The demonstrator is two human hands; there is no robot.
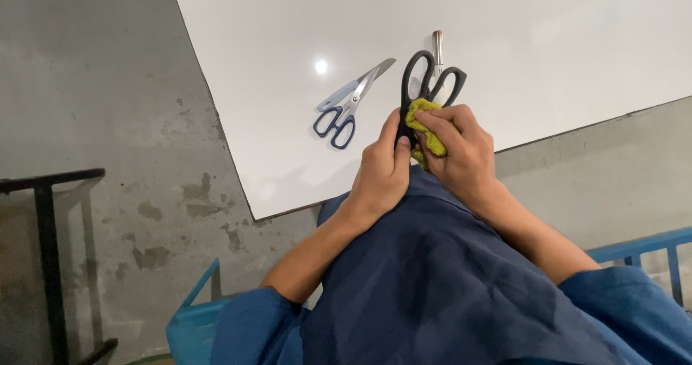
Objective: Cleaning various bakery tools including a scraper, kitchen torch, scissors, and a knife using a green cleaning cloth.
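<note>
Two hands gripping black-handled scissors (pixel 427 84), left hand (pixel 383 172) clasping them, right hand (pixel 461 152) pressing yellow-green cloth (pixel 430 136) against them, blue-handled scissors (pixel 347 104) lying left of both hands on white table (pixel 548 41)

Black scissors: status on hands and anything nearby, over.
Left hand grips black scissors, handles up. Right hand presses yellow-green cloth on them. Blue-grey scissors lie apart on white table; metal tool behind.

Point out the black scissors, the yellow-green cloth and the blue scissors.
black scissors (pixel 420 74): head view, on the left handle loop.
yellow-green cloth (pixel 430 136): head view, on the fold between the hands.
blue scissors (pixel 344 113): head view, near the pivot, above the handles.
</note>
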